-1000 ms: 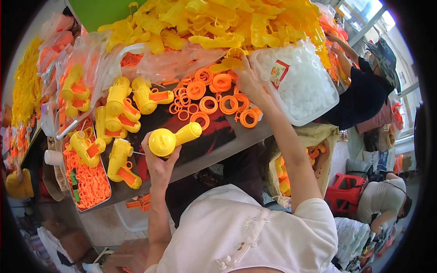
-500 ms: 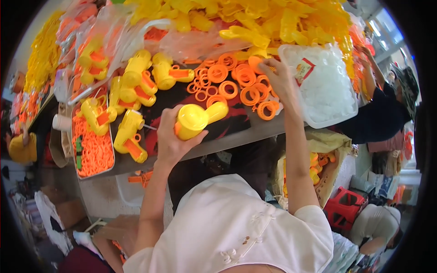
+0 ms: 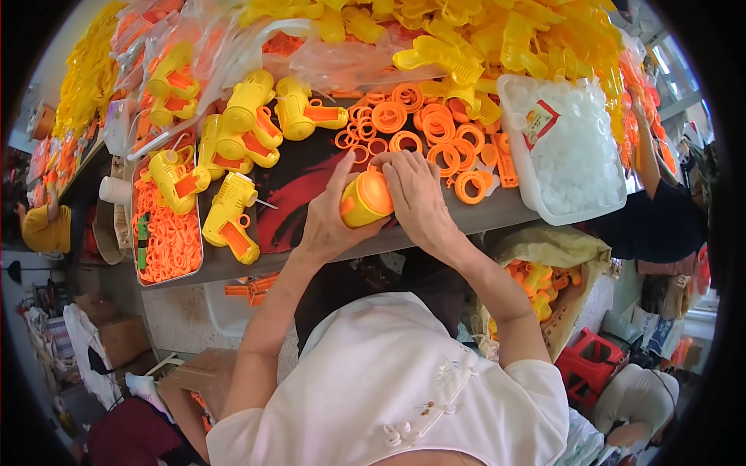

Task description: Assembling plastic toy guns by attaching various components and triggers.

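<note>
In front of me, above the table's near edge, my left hand [image 3: 328,221] is wrapped round a yellow plastic toy gun body [image 3: 357,211], its round end turned up. An orange round cap [image 3: 375,190] sits over that end. My right hand [image 3: 423,202] holds the cap from the right, fingertips on its far rim. The gun's handle is hidden behind my hands. Beyond them lies a pile of orange rings [image 3: 388,116]. To the left rest several yellow toy guns with orange triggers [image 3: 231,217].
At far left stands a tray [image 3: 200,252] of small orange parts. A white tub [image 3: 556,210] of translucent pieces stands at right. Yellow shells [image 3: 521,39] are heaped at the back. Below the table sits a sack [image 3: 583,260] with yellow-orange pieces. Other people work at both sides.
My right hand has come from the ring pile to the gun body, bringing the orange cap onto its round end. The gun has turned in my left hand, and its handle is now hidden.
</note>
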`<state>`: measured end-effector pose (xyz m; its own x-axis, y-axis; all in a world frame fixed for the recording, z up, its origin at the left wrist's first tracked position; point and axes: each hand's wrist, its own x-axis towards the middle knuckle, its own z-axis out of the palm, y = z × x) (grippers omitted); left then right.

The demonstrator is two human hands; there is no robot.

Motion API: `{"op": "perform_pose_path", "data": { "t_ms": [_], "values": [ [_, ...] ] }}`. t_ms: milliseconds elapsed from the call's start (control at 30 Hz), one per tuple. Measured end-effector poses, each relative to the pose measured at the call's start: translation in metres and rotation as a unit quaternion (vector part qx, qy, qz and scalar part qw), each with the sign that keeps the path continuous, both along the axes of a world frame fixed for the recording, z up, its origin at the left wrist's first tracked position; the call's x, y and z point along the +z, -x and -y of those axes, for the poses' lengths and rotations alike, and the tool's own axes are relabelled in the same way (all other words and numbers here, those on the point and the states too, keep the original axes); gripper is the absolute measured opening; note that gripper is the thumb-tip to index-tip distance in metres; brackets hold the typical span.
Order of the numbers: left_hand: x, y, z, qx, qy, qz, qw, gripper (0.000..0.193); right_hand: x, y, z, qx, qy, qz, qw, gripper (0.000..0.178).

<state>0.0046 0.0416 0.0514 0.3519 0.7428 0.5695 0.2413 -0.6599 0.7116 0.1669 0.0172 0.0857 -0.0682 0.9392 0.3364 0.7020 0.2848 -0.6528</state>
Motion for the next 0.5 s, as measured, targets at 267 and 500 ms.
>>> {"op": "perform_pose_path", "data": {
  "t_ms": [267, 500],
  "values": [
    [-0.012, 0.006, -0.007, -0.084, -0.099, -0.098, 0.987, 0.069, 0.01, 0.0, -0.016, 0.094, 0.05, -0.208, 0.972, 0.024],
    [-0.009, -0.002, -0.006, -0.124, -0.116, -0.123, 0.978, 0.054, -0.003, -0.004, -0.013, 0.21, -0.07, -0.099, 0.97, 0.018]
  ]
}}
